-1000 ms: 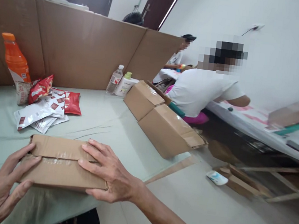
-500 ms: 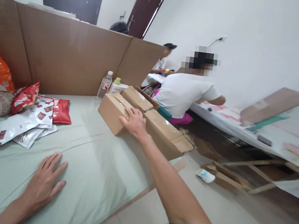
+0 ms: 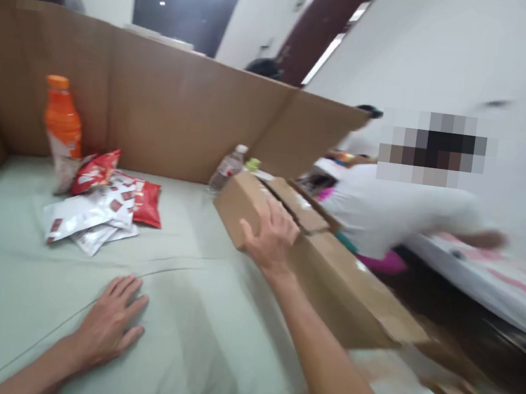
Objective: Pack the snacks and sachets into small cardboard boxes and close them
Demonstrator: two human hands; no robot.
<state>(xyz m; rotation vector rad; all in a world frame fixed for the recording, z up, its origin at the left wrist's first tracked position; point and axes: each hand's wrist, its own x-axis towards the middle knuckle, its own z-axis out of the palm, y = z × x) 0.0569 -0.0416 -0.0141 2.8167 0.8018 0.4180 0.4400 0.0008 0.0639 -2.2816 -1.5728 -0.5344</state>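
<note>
Since the frame of one second ago, the small carton [image 3: 233, 211] has moved from between both hands to a place forward and right of the left hand [image 3: 109, 322], alongside a row of taller-lying cartons [image 3: 352, 285]. The right hand [image 3: 270, 233] lies over its upper surface, fingers across the top and thumb at the near left edge; whether it grips or merely rests there cannot be told. The left hand has come off the carton and lies palm down, fingers loosely spread, holding nothing, on the green cloth [image 3: 197, 304], well apart from the carton. The row of cartons runs along the right hand's outer side; contact with the small carton cannot be confirmed. Just beyond the right hand and carton stand a clear bottle [image 3: 228, 170] and a green-capped bottle [image 3: 252, 165], the latter mostly hidden. Forward of the left hand and slightly to its left lie silver packets [image 3: 81, 214] and a red packet [image 3: 149, 203], with an orange bottle [image 3: 64, 121] behind them.
</note>
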